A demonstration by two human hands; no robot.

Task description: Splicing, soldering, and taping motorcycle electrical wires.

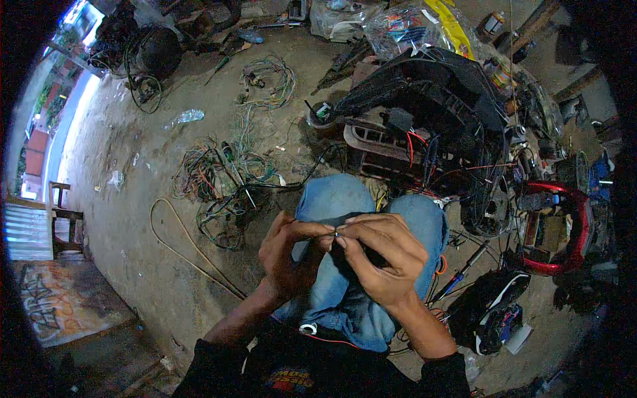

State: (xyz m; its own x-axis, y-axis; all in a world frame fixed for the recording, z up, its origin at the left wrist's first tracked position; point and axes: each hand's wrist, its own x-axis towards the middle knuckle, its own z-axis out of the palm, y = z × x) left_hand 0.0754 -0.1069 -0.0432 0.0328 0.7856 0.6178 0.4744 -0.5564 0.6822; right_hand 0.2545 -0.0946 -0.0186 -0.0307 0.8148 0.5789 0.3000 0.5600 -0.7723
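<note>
Small dark piece [337, 231] with a bright glint, too small for me to identify: located at the meeting fingertips of both hands, above the lap.

Left hand [289, 249]: thumb and forefinger pinched on one side of the piece, remaining fingers curled.

Right hand [386, 255]: thumb and forefinger pinched on the other side, knuckles bent, remaining fingers folded. I view both from above through the head camera.

Jeans [342, 196]: faded blue woven denim, knees apart, directly beneath the hands.

Wire bundle [199, 174]: tangled thin strands, several colours, on the floor beyond the left hand. Slim tool [244, 182]: straight shaft, dark handle, lying across the strands.

Wire coil [282, 78]: loose, roughly round, farther out.

Cord [156, 222]: tan, smooth, bent into a long narrow loop, left of the left forearm.

Black shell [424, 63]: moulded plastic, curved and hollow, ahead of the knees.

Red frame [584, 229]: glossy, rounded, open in the middle, far right.

Blue-handled tool [458, 278]: slender, slanting, right of the right hand.

Clear plastic scrap [190, 117]: crumpled, shiny.

Corrugated sheet [28, 231]: pale, ridged, left edge.

Floor [126, 199]: bare, grey-brown, rough and concrete-like, littered with small scraps.
</note>
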